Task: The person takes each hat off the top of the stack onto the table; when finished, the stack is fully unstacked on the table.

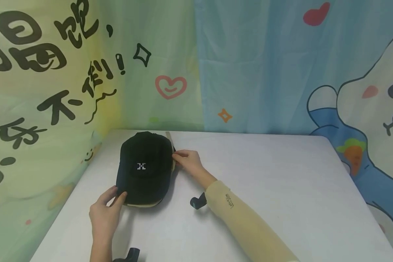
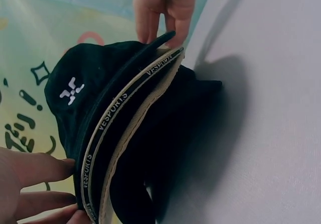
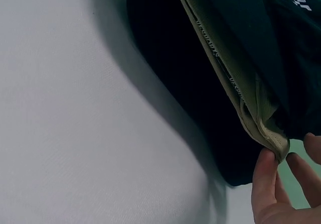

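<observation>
A dark baseball cap (image 1: 145, 151) with a small white emblem is held at the far left of the white table. My left hand (image 1: 104, 211) pinches its lower left edge between thumb and fingers. On the opposite side, my right hand (image 1: 189, 162) grips the cap's right edge. Seen from the left wrist, a beige inner band (image 2: 113, 114) with repeated lettering curves along the opening, above a dark lower part (image 2: 170, 113). In the right wrist view, the fingertips (image 3: 266, 163) hold the beige edge at its corner. Whether the dark layers belong to one cap, I cannot tell.
The white table (image 1: 265, 182) extends to the right. Behind it hang printed curtains (image 1: 249, 72) with writing, hearts and a cartoon animal. A small dark device (image 1: 198, 201) shows beside the right wrist, and another (image 1: 131, 255) by the left wrist.
</observation>
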